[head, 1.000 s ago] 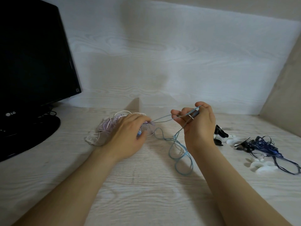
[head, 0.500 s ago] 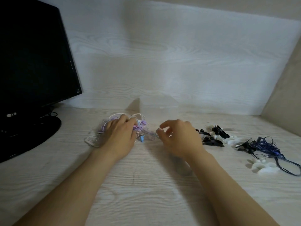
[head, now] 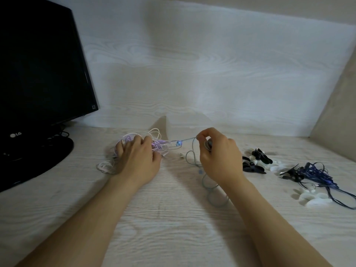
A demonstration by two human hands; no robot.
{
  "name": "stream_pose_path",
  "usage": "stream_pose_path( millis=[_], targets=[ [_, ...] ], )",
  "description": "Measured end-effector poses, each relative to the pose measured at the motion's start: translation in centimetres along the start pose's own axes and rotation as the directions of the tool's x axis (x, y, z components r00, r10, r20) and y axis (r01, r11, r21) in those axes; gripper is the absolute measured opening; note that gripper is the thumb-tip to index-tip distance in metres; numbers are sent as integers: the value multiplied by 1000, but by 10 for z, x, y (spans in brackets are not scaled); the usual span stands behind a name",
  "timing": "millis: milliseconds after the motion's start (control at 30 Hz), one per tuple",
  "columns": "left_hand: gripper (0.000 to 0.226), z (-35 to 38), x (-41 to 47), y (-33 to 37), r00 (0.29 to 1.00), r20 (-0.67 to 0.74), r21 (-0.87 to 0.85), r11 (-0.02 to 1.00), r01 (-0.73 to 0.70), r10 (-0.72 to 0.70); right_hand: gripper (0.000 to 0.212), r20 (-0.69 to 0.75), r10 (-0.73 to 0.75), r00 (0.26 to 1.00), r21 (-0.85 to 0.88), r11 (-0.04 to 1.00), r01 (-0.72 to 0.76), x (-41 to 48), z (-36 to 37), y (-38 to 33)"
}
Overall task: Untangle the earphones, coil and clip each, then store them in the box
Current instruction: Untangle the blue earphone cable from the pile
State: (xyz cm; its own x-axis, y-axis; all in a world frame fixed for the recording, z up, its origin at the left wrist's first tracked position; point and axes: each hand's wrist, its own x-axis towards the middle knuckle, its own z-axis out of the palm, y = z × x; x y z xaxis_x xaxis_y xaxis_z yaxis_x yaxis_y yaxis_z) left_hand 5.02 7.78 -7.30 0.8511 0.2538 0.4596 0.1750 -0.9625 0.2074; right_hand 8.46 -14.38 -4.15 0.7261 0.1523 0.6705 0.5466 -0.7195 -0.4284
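Two hands, apart. Left hand [head: 138,160] rests flat on tangle of pink, white and purple earphone cords [head: 154,132] on pale wood-grain table [head: 173,218]. Right hand [head: 217,157] pinches pale blue earphone cord [head: 189,160], taut from tangle. Recommended: pin pile firmly, pull gently.

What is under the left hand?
The left hand rests on a tangle of white and purple earphone cords; loops stick out, the part beneath the palm is hidden.
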Motion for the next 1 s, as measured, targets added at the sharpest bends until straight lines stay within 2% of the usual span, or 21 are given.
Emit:
stream_pose_path(
  millis=[100,200,267,333,400,500,633,733,833,1000],
  targets=[
    [44,-1,0,1,1000,26,37,999,5,-6,7,-87,-38,995,39,998,41,-2,0,-5],
    [38,0,2,0,997,70,56,998,5,-9,9,-129,-42,991,94,994,55,-3,-5,-10],
    [40,-1,1,0,999,35,33,999,-5,4,12,-130,-52,990,128,989,69,-3,-7,-12],
    [35,-4,0,3,998,-46,-31,999,-38,37,12,-119,-64,991,152,985,82,-2,-6,-11],
    [26,-7,-2,9,981,-127,-157,974,-162,143,12,-111,-73,991,175,980,92,-2,-4,-10],
    [32,-12,-7,24,937,-188,-407,845,-347,294,14,-106,-85,991,191,976,104,-1,-2,-8],
    [20,-8,-9,35,913,-279,-504,765,-402,297,12,-107,-100,989,193,974,119,-1,-3,-7],
    [11,-7,-7,34,927,-263,-580,725,-373,266,11,-95,-118,989,178,975,133,-2,-3,-6],
    [10,-7,-7,32,923,-257,-561,734,-383,286,11,-85,-124,989,174,975,137,-3,-2,-6],
    [24,-7,-8,31,933,-186,-482,799,-360,309,10,-63,-119,991,154,980,128,-3,-2,-6]
  ],
)
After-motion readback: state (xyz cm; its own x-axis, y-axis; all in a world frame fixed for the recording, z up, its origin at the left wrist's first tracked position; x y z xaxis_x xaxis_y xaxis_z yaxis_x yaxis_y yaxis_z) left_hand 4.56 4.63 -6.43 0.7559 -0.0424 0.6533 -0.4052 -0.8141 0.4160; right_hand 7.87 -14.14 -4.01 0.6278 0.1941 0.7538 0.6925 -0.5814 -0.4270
